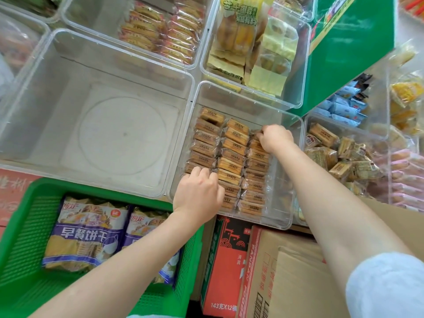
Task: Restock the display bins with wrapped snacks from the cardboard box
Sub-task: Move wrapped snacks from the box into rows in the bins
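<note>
A clear plastic bin (296,171) holds three neat rows of brown wrapped snacks (231,154), each packet standing on edge with its printed face up. To its left sits a larger clear bin (41,72) with nothing but a bare floor showing. Behind, another clear bin (302,65) carries yellow-green bread packets (238,35), and the one beside it (75,14) holds orange-wrapped biscuits (165,31). On the right, a clear bin (307,125) is heaped with loose brown snack packets (344,154). In front on the left, a green mesh basket (20,226) holds purple biscuit bags (87,235). The cardboard box (291,271) lies in front on the right, under the right forearm, next to a red carton (224,260).

The left hand (197,193) reaches over the near edge of the bin, fingers curled onto packets at the front of the left row. The right hand (275,137) stretches farther in, fingers bent and pinching a packet at the far end of the right row.
</note>
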`<state>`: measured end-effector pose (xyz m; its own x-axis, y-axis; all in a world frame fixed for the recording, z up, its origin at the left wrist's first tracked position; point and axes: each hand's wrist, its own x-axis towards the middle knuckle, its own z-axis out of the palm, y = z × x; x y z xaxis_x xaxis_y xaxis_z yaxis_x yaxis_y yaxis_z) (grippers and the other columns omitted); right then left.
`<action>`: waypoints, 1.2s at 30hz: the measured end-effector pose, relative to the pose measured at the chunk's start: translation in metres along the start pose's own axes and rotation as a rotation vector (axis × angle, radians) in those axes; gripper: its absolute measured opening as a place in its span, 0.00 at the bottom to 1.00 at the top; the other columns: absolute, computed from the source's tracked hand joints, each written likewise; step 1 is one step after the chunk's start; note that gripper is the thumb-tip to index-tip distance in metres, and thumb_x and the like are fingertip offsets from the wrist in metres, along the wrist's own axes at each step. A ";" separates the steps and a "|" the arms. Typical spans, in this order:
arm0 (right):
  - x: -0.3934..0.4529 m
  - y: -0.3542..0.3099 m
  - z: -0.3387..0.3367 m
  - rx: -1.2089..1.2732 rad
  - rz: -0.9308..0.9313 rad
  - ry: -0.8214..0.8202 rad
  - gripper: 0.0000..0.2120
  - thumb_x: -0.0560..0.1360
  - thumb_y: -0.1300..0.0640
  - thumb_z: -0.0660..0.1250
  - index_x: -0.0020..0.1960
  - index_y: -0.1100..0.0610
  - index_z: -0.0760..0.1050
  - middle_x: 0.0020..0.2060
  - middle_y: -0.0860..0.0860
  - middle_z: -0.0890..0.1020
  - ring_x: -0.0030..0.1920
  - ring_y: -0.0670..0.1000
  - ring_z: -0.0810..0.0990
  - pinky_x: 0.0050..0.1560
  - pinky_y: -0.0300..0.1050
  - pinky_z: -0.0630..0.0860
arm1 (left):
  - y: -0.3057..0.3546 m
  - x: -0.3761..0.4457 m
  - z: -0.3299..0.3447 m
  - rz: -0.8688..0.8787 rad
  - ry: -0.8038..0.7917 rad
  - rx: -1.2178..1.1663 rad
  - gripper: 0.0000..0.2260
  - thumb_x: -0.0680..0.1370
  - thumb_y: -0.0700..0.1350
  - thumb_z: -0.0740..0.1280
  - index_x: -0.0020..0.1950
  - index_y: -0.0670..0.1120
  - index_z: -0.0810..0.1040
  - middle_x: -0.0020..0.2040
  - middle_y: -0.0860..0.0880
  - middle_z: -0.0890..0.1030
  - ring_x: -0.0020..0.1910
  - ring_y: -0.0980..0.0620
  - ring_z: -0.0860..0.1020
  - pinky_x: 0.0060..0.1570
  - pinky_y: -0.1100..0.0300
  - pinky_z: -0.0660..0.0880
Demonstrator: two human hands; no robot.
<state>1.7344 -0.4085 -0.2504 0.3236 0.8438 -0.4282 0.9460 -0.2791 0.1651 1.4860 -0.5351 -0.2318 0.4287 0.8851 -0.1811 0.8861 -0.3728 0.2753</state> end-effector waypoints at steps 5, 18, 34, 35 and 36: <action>-0.023 -0.023 0.019 0.207 0.138 0.178 0.17 0.82 0.64 0.59 0.70 0.59 0.68 0.62 0.62 0.74 0.56 0.63 0.78 0.50 0.53 0.76 | 0.002 0.001 -0.001 -0.022 -0.011 -0.036 0.15 0.81 0.51 0.53 0.49 0.46 0.76 0.49 0.48 0.79 0.49 0.48 0.75 0.42 0.55 0.71; -0.187 -0.003 -0.083 0.664 -0.107 0.056 0.15 0.79 0.50 0.65 0.41 0.61 0.78 0.38 0.55 0.83 0.43 0.55 0.81 0.46 0.48 0.76 | 0.025 -0.017 -0.015 0.068 0.066 -0.319 0.13 0.79 0.50 0.60 0.48 0.44 0.81 0.45 0.48 0.81 0.46 0.47 0.76 0.41 0.55 0.72; -0.487 0.221 0.066 0.434 0.138 -0.077 0.10 0.81 0.46 0.64 0.46 0.52 0.75 0.44 0.48 0.78 0.45 0.51 0.77 0.46 0.50 0.77 | 0.247 -0.214 -0.020 -0.028 -0.223 -0.794 0.43 0.76 0.43 0.67 0.83 0.53 0.42 0.82 0.50 0.51 0.80 0.45 0.53 0.78 0.45 0.56; -0.491 0.227 0.074 0.351 0.139 -0.142 0.09 0.80 0.46 0.64 0.51 0.52 0.75 0.49 0.49 0.78 0.49 0.52 0.77 0.50 0.51 0.78 | 0.248 -0.215 -0.019 -0.062 -0.208 -0.840 0.42 0.75 0.41 0.65 0.82 0.55 0.44 0.81 0.50 0.53 0.79 0.45 0.54 0.77 0.44 0.57; -0.495 0.232 0.081 0.297 0.137 -0.202 0.11 0.80 0.46 0.65 0.56 0.53 0.75 0.53 0.51 0.78 0.52 0.53 0.77 0.53 0.52 0.78 | 0.249 -0.215 -0.019 -0.085 -0.197 -0.869 0.42 0.75 0.40 0.64 0.82 0.56 0.45 0.81 0.51 0.55 0.79 0.45 0.56 0.77 0.43 0.58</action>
<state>1.7954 -0.9281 -0.0726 0.4171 0.6901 -0.5914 0.8486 -0.5288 -0.0185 1.6117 -0.8129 -0.1065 0.4610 0.8064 -0.3703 0.5044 0.1052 0.8570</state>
